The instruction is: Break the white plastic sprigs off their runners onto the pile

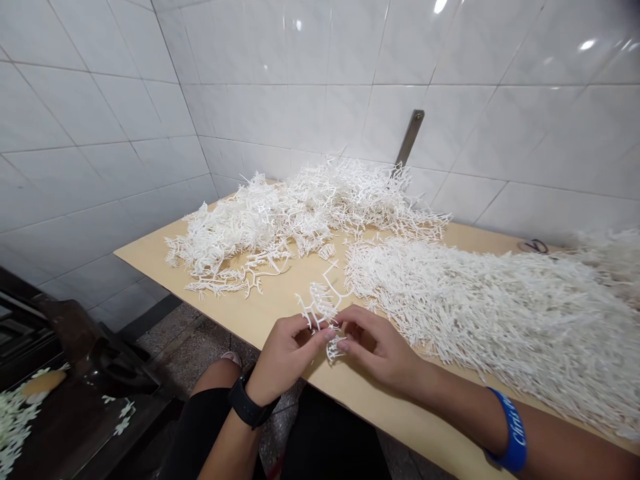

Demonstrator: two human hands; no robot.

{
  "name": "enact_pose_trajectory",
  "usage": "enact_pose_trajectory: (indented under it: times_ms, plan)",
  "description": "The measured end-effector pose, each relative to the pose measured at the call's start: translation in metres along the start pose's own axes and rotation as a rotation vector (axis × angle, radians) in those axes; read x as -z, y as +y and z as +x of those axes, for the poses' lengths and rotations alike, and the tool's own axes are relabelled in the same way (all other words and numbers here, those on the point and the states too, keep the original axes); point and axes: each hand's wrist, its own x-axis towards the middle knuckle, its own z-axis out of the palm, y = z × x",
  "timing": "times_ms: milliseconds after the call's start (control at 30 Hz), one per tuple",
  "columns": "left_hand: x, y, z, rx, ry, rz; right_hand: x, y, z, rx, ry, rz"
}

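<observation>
Between my two hands, near the front edge of the wooden board, is a white branched plastic piece [316,313] with thin prongs. My left hand [290,350] pinches its lower left part between thumb and fingers. My right hand [373,343] has its fingertips closed on the right side of the same piece. Just behind my fingers, a thin white branch [334,283] reaches up and to the right. A large heap of thin white pieces [480,300] spreads over the board to the right.
A tangled pile of white branched pieces [310,207] lies at the back of the board [165,257]. A metal bar [410,140] leans against the tiled wall. Dark furniture [65,413] at the lower left bears small white flower-like pieces [17,423].
</observation>
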Motion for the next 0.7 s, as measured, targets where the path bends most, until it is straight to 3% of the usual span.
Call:
enact_pose_trajectory:
  times_ms: [200, 367, 700]
  plan:
    - [-0.0009, -0.0029, 0.0003, -0.003, -0.005, -0.011, -0.0024, 0.0036, -0.0008, -0.073, 0.059, 0.088]
    - [-0.0007, -0.0017, -0.0009, 0.008, -0.041, -0.011, -0.0005, -0.0003, 0.0026, -0.062, 0.018, -0.007]
    - [-0.0015, -0.0011, -0.0005, 0.019, 0.002, -0.013, 0.0016, -0.0058, 0.0052, -0.003, -0.037, -0.084]
